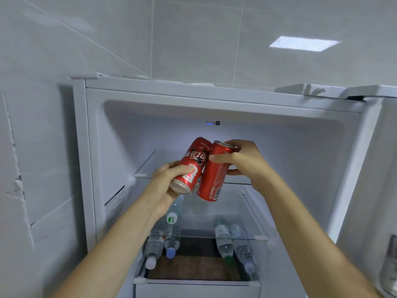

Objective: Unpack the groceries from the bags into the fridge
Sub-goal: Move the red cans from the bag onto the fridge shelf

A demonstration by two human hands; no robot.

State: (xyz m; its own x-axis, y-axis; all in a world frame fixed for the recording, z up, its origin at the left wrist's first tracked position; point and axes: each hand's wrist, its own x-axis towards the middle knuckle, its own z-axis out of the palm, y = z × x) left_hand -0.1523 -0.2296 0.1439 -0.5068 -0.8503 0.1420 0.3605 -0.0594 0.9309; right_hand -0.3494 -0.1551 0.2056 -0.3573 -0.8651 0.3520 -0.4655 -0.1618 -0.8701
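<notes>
Two bare forearms enter from the lower edge of the view, each ending in a bare hand. The left hand point(166, 179) carries no glove, ring or other covering on the surfaces shown; the wrist directly behind it is bare, with no watch or band. The right hand point(245, 161) is likewise uncovered, and the wrist behind it is unadorned. No sleeve edge shows on either arm up to the frame border. Fingernails are short and unpainted where visible.

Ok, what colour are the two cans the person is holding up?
Both cans, left-hand can and right-hand can, are red with white lettering, shown in the head view.
</notes>
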